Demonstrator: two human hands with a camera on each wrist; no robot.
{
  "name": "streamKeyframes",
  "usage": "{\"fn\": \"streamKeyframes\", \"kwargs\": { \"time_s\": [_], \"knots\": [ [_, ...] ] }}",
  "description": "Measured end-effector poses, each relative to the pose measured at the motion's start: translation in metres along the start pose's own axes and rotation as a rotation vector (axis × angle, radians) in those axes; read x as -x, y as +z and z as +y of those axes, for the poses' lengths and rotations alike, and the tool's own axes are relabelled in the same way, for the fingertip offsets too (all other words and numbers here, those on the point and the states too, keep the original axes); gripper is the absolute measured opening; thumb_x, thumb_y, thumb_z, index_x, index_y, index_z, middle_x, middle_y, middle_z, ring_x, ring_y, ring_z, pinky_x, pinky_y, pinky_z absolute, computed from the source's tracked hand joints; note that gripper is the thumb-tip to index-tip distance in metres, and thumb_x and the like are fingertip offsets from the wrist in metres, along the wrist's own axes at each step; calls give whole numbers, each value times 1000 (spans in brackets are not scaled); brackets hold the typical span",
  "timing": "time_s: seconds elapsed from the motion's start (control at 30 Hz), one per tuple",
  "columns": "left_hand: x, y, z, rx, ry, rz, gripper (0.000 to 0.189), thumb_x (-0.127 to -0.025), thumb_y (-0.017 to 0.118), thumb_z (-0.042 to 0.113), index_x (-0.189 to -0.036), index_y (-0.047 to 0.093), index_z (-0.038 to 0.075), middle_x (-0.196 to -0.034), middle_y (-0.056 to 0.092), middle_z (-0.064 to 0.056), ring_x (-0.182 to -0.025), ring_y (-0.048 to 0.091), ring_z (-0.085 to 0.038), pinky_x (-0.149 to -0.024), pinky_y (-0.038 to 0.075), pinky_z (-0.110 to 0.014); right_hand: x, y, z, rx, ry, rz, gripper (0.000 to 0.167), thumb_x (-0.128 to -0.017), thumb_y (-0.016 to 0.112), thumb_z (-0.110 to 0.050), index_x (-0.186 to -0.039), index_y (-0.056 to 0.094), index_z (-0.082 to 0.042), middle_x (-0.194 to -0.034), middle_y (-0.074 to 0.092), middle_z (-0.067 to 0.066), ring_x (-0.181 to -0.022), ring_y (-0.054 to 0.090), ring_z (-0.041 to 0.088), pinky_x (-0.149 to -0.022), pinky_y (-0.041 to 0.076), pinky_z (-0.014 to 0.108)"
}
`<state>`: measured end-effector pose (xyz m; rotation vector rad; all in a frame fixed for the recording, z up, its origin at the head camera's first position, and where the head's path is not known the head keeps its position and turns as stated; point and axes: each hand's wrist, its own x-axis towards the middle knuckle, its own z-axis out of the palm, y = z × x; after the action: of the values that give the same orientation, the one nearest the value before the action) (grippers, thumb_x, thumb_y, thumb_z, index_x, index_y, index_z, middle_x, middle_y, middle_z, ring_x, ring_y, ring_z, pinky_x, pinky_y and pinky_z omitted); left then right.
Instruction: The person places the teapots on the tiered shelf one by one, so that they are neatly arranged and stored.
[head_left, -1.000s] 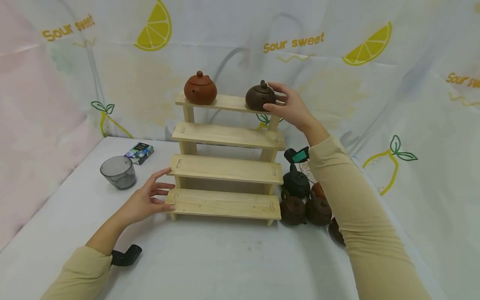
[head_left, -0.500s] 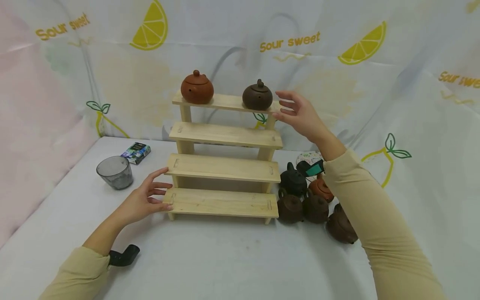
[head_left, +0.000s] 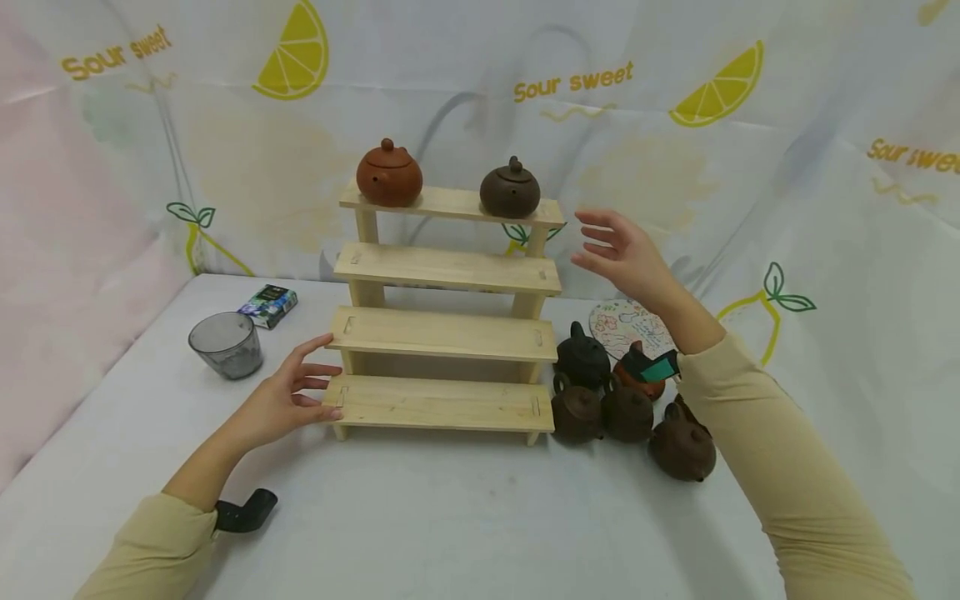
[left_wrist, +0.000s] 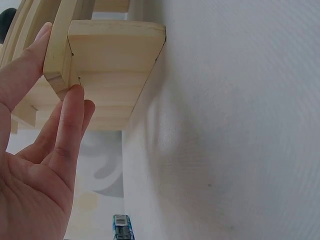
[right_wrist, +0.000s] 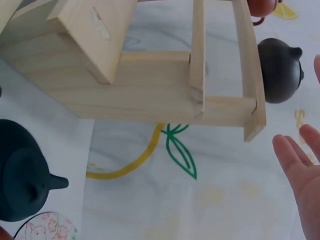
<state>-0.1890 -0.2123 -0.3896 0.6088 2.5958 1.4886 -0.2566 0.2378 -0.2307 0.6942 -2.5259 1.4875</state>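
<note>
A four-step wooden display stand [head_left: 442, 333] rises in the middle of the table. On its top board sit a reddish-brown teapot [head_left: 390, 177] at the left and a dark brown teapot [head_left: 510, 190] toward the right. My left hand [head_left: 281, 400] grips the left end of the lowest board; in the left wrist view the thumb and fingers lie on opposite faces of its wood [left_wrist: 59, 57]. Off the stand's right side, my right hand [head_left: 626, 257] hangs in the air with relaxed fingers and nothing in it. The dark teapot [right_wrist: 280, 70] stands apart from its fingertips in the right wrist view.
Right of the stand cluster several teapots: a black one [head_left: 583, 360], brown ones [head_left: 682, 446] and an orange one [head_left: 647, 390] partly behind my wrist strap. A round patterned mat [head_left: 618, 325] lies behind them. At left are a clear grey cup [head_left: 227, 346] and a small box [head_left: 268, 306].
My right hand has let go of the dark brown teapot on the top board and moved away to the right and down. My left hand keeps its place on the stand.
</note>
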Motion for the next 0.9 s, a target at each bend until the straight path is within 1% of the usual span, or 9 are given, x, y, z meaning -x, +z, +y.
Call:
{"fn": "streamKeyframes", "kwargs": {
  "time_s": [0.13, 0.23, 0.33, 0.47, 0.57, 0.7, 0.9],
  "knots": [
    [0, 0, 0, 4, 3, 1, 101, -73, 80, 16, -149, 14, 26, -126, 52, -24, -108, 54, -37, -75, 52, -26, 12, -6, 5, 11, 3, 9, 52, -89, 63, -5, -136, 41, -1, -141, 37, 15, -128, 37, 30, -101, 35, 40],
    [-1, 0, 0, 10, 1, 0, 101, -73, 80, 15, -149, 14, 27, -126, 52, -24, -108, 54, -37, -75, 52, -26, 20, -11, 11, 27, 20, 11, 52, -89, 63, -6, -136, 41, -2, -141, 37, 12, -128, 38, 30, -101, 36, 39],
    [-1, 0, 0, 10, 0, -1, 101, -73, 80, 15, -149, 14, 27, -126, 52, -24, -108, 53, -37, -75, 51, -26, 29, -16, 15, 42, 36, 3, 53, -90, 62, -8, -138, 39, -3, -142, 35, 12, -128, 37, 31, -101, 36, 40],
    [0, -1, 0, 10, -3, -2, 101, -74, 80, 16, -149, 13, 28, -126, 52, -24, -108, 53, -37, -75, 51, -25, 40, -20, 18, 35, 50, -9, 54, -90, 61, -7, -138, 37, -1, -143, 33, 15, -129, 35, 33, -101, 35, 40],
    [0, -1, 0, 15, -7, -5, 101, -74, 80, 17, -149, 13, 28, -126, 51, -24, -108, 53, -37, -76, 51, -25, 49, -22, 20, 30, 68, -6, 55, -90, 62, -5, -138, 37, 0, -143, 33, 16, -129, 35, 34, -99, 38, 32],
    [0, 0, 1, 15, -7, -4, 101, -74, 80, 18, -149, 13, 28, -126, 51, -24, -108, 53, -37, -76, 51, -25, 59, -25, 24, 46, 89, 10, 54, -90, 62, -7, -138, 38, -1, -143, 34, 17, -128, 37, 35, -93, 41, 22],
    [0, 0, 3, 11, -10, -8, 101, -74, 80, 16, -149, 13, 28, -126, 51, -24, -108, 53, -37, -76, 51, -24, 76, -31, 33, 65, 117, 36, 53, -90, 63, -9, -137, 40, -2, -142, 35, 16, -126, 40, 35, -90, 42, 19]
  ]
}}
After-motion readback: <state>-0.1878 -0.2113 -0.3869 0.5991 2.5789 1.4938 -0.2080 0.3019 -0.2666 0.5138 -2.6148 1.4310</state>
